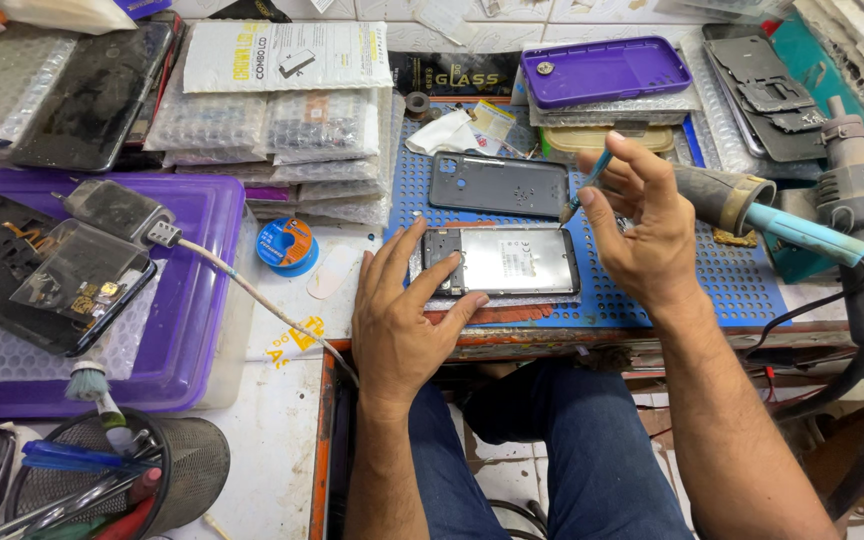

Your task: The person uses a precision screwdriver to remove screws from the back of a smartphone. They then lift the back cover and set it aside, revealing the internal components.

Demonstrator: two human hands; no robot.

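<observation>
On blue mat (742,285), left hand (402,320) steadies phone (512,262).

Opened phone (502,260) on mat (752,280) — back cover (497,185) behind.

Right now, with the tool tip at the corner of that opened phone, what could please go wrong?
1. The right hand holds a thin blue-handled tool at the opened phone; a slip might scratch its exposed inside.
2. The left hand only presses the phone's near edge, so it may shift on the blue mat.
3. The hot-air gun lies close beside the right wrist.
</observation>
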